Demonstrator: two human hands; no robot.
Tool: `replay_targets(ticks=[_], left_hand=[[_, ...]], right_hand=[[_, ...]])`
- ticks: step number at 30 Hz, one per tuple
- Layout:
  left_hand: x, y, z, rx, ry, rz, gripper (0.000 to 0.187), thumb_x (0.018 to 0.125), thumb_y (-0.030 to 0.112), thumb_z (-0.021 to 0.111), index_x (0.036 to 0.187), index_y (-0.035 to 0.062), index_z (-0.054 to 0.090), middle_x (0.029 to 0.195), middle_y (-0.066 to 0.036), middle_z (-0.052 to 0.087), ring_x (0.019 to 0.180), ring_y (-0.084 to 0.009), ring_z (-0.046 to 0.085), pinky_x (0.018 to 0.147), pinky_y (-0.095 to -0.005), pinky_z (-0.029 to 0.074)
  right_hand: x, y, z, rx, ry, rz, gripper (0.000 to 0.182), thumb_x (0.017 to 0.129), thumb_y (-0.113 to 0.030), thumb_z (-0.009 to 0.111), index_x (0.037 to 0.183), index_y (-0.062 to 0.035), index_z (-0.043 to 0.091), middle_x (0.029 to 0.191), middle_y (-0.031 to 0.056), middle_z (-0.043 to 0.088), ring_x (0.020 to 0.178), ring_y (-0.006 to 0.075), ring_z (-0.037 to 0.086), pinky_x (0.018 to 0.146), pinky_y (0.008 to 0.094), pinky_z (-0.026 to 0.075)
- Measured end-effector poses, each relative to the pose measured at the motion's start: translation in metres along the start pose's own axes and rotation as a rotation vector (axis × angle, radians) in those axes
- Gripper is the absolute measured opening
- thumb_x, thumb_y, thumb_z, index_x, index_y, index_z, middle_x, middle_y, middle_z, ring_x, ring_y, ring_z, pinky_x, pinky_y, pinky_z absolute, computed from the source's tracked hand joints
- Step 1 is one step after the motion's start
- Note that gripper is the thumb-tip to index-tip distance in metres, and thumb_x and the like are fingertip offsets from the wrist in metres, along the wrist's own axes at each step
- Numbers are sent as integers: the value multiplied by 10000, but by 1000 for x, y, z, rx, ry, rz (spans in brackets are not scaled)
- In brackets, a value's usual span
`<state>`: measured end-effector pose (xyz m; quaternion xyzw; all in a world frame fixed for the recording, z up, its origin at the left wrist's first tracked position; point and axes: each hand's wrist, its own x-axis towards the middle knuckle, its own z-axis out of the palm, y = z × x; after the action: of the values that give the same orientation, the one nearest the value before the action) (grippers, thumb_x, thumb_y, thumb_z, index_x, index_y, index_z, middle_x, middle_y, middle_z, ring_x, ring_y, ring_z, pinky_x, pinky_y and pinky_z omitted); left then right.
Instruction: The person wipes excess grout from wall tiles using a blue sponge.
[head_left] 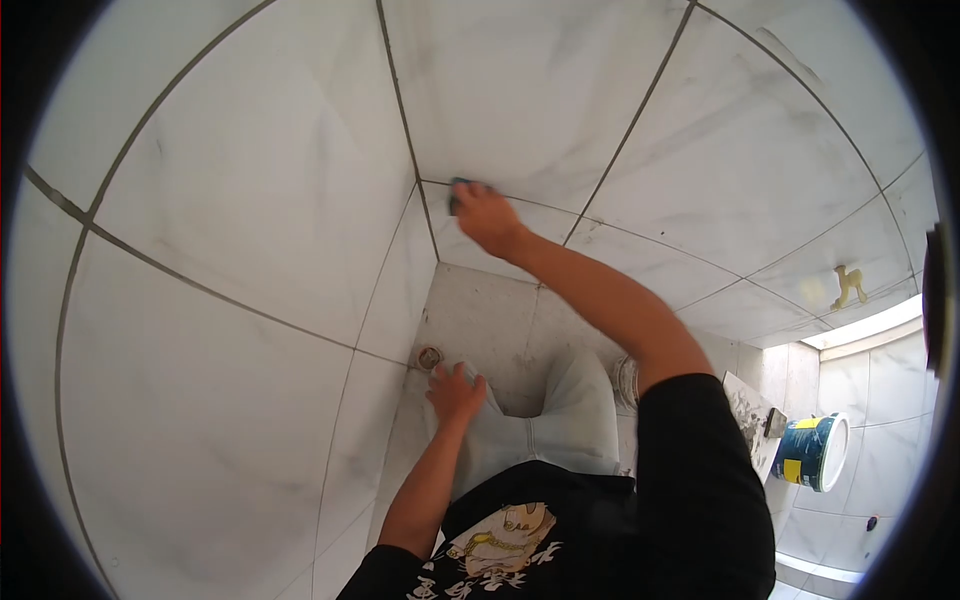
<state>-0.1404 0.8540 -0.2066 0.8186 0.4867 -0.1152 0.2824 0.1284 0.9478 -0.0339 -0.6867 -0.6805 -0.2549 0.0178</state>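
Note:
My right hand [488, 218] reaches up to the tiled wall [530, 90], close to the inside corner. Its fingers are closed round a small dark teal pad [458, 190], pressed on the tile by a grout line. Most of the pad is covered by the hand, so its exact kind does not show. On my left knee rests my left hand [458, 395], fingers spread, with nothing in it. Just beyond that hand, a round drain [429, 357] sits in the floor near the wall.
Beside my right knee stands a round container [627, 382], partly hidden by my arm. Farther right are a smeared board [748, 420] with a dark block [775, 423] and a blue-green bucket [812, 452]. A yellowish smear [848, 288] marks the right wall.

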Motion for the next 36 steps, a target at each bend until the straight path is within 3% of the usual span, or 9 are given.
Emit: replay_targets(ticks=[7, 10, 16, 25, 28, 30, 32, 35, 36], left_hand=[[3, 6, -5, 33, 5, -16, 629, 895, 531, 575, 1405, 165, 541, 1538, -200, 346, 1378, -467, 365, 1066, -625, 349], [4, 13, -10, 60, -23, -29, 633, 901, 522, 571, 1414, 154, 535, 1539, -207, 341, 1383, -467, 356, 1079, -619, 336], [0, 5, 1, 28, 26, -4, 625, 894, 510, 580, 1412, 165, 535, 1543, -202, 345, 1375, -458, 365, 1088, -603, 337], [-9, 7, -4, 7, 0, 2, 606, 906, 488, 574, 1412, 158, 531, 1552, -214, 331, 1404, -449, 336, 1111, -602, 313], [10, -10, 10, -19, 52, 23, 580, 897, 488, 591, 1373, 157, 571, 1540, -192, 370, 1400, -428, 357, 1102, -602, 332], [17, -22, 23, -39, 75, 74, 555, 885, 487, 612, 1331, 156, 609, 1522, -166, 412, 1391, -413, 380, 1092, -607, 347], [10, -11, 20, -37, 79, 99, 534, 877, 485, 627, 1301, 160, 632, 1496, -156, 449, 1373, -405, 406, 1088, -606, 356], [17, -11, 18, 41, 53, 120, 516, 879, 486, 627, 1287, 170, 641, 1426, -163, 515, 1334, -385, 455, 1083, -577, 379], [21, -15, 21, 58, 43, 153, 514, 880, 477, 631, 1289, 167, 639, 1409, -164, 528, 1328, -377, 464, 1081, -559, 389]], right_hand=[[-73, 13, -43, -103, -389, 251, 92, 723, -73, 672, 800, -23, 676, 1106, 145, 537, 1043, 275, 555, 801, 383, 548], [-22, -19, -37, 215, 38, -22, 108, 746, -85, 666, 801, 7, 682, 1096, 151, 550, 1050, 301, 544, 896, 400, 484], [22, -13, 6, -4, 28, -10, 111, 752, -61, 675, 834, 6, 709, 1123, 146, 557, 1014, 272, 540, 845, 357, 504], [-180, 77, -48, -42, -345, 382, 105, 765, -24, 697, 865, -9, 723, 1179, 175, 551, 1065, 314, 596, 802, 366, 598], [-261, 89, -100, 124, -411, 545, 182, 749, -40, 709, 928, -4, 714, 1154, 190, 553, 1059, 351, 610, 820, 420, 591], [-336, 90, -135, 433, -328, 862, 295, 760, -112, 691, 1032, 2, 687, 1138, 237, 596, 1032, 393, 631, 845, 486, 568], [-424, 89, -107, 470, -419, 954, 517, 751, -204, 642, 1234, -20, 644, 1033, 272, 639, 988, 445, 617, 895, 483, 525], [-498, 58, -37, 476, -707, 982, 473, 758, -254, 632, 1153, 5, 654, 1015, 268, 690, 930, 449, 670, 983, 539, 459], [-542, 46, 32, 402, -762, 929, 445, 761, -261, 642, 1123, -2, 657, 1057, 259, 700, 962, 426, 685, 1045, 580, 408]])
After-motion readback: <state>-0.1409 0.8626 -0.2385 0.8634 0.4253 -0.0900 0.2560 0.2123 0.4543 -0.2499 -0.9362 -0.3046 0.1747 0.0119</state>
